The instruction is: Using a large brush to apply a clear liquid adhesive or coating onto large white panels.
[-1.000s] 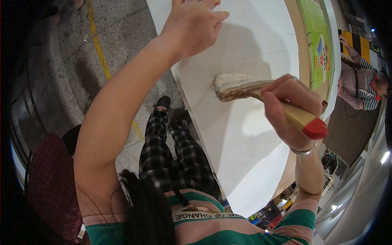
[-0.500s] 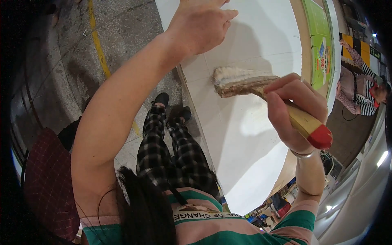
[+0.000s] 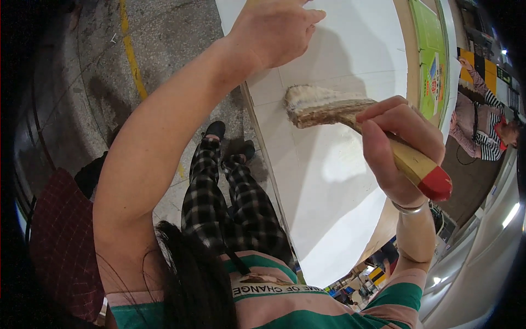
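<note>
My right hand (image 3: 402,151) is closed round the handle of a wide brush (image 3: 323,107). The brush's wooden handle ends in a red tip, and its whitish bristles point left over a white sheet (image 3: 323,208); whether they touch it I cannot tell. Over the sheet's left edge, farther off, is my left hand (image 3: 276,35). One of its fingers stretches out to the right, others look bent, and the picture's top edge cuts part of it off. Nothing shows in that hand.
The sheet lies on a long table with a tan border (image 3: 412,55), beside a green printed panel (image 3: 430,60). At the right stands another person (image 3: 482,120) in striped sleeves. Dark red checked fabric (image 3: 66,247) is at the left, and a yellow line (image 3: 129,52) crosses the floor.
My left hand has shifted slightly right and nearer in the picture. The right hand, still gripping the brush, has moved a little right, while the bristles sit slightly higher in view.
</note>
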Action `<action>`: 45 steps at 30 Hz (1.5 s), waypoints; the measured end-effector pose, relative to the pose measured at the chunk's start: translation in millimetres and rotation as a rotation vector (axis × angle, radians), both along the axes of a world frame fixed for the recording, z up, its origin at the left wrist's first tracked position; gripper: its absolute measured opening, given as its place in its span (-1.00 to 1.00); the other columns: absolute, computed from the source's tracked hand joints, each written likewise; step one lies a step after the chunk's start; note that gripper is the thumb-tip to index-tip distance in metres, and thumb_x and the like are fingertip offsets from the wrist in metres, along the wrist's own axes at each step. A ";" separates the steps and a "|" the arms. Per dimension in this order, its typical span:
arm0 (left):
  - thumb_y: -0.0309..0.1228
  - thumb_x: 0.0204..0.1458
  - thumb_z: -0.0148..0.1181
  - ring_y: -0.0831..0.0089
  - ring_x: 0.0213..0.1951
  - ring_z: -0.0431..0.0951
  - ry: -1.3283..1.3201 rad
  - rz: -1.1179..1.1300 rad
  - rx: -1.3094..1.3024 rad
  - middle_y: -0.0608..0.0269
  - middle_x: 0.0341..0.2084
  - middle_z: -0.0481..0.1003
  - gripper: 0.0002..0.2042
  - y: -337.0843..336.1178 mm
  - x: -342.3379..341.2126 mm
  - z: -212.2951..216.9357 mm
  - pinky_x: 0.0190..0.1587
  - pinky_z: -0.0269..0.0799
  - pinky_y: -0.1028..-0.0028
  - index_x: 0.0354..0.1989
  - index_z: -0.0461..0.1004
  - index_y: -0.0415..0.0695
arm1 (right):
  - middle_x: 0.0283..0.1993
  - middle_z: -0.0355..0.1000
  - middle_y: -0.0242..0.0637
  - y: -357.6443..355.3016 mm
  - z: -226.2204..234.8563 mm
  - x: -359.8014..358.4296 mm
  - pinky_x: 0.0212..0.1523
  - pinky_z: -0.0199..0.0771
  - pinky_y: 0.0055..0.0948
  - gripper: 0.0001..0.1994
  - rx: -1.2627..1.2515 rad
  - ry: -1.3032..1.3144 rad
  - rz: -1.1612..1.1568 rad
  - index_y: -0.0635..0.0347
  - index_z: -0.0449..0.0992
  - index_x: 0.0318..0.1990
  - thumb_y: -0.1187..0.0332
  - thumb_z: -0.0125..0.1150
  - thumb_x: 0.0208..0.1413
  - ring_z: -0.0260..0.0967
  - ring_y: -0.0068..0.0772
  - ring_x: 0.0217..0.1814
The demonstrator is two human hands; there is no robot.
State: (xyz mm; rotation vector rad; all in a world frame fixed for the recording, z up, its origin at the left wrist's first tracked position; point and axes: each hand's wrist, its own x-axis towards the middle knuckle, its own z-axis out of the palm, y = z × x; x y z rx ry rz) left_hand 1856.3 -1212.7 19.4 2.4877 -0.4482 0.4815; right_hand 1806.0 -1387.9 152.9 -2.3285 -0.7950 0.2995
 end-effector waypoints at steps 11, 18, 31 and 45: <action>-0.39 0.02 0.02 0.21 -0.08 0.32 0.032 -0.019 0.023 0.09 -0.19 0.40 -0.79 0.9 -0.2 2.9 -0.02 0.12 0.18 -0.25 0.56 -0.14 | -0.54 0.41 -0.25 -0.5 9.3 -2.4 -0.52 0.30 -0.64 -0.91 0.072 0.177 -0.210 0.31 0.41 -0.56 0.57 0.22 -0.15 0.34 -0.59 -0.53; -0.40 0.03 0.00 0.20 -0.07 0.32 0.045 -0.012 0.051 0.09 -0.18 0.40 -0.77 2.4 -1.3 5.0 0.00 0.10 0.18 -0.23 0.56 -0.12 | -0.61 0.37 -0.31 -16.7 -2.4 -3.4 -0.59 0.29 -0.62 -0.88 -0.045 0.095 0.113 0.28 0.37 -0.58 0.58 0.19 -0.13 0.31 -0.62 -0.60; -0.37 0.06 -0.09 0.18 0.00 0.28 0.193 -0.030 0.154 0.06 -0.08 0.37 -0.72 2.4 -3.2 9.0 0.06 0.06 0.16 -0.13 0.52 -0.11 | -0.63 0.35 -0.34 -32.6 1.1 -26.3 -0.64 0.22 -0.66 -0.87 -0.075 0.112 0.080 0.26 0.38 -0.61 0.53 0.22 -0.15 0.27 -0.63 -0.65; -0.36 0.09 -0.14 0.15 0.08 0.23 0.334 -0.050 0.108 0.04 -0.01 0.34 -0.68 -1.7 -5.9 15.5 0.15 -0.02 0.16 -0.06 0.49 -0.12 | -0.63 0.32 -0.32 -25.5 8.2 -40.1 -0.58 0.26 -0.61 -0.88 -0.021 0.087 -0.124 0.25 0.39 -0.59 0.59 0.23 -0.20 0.28 -0.58 -0.61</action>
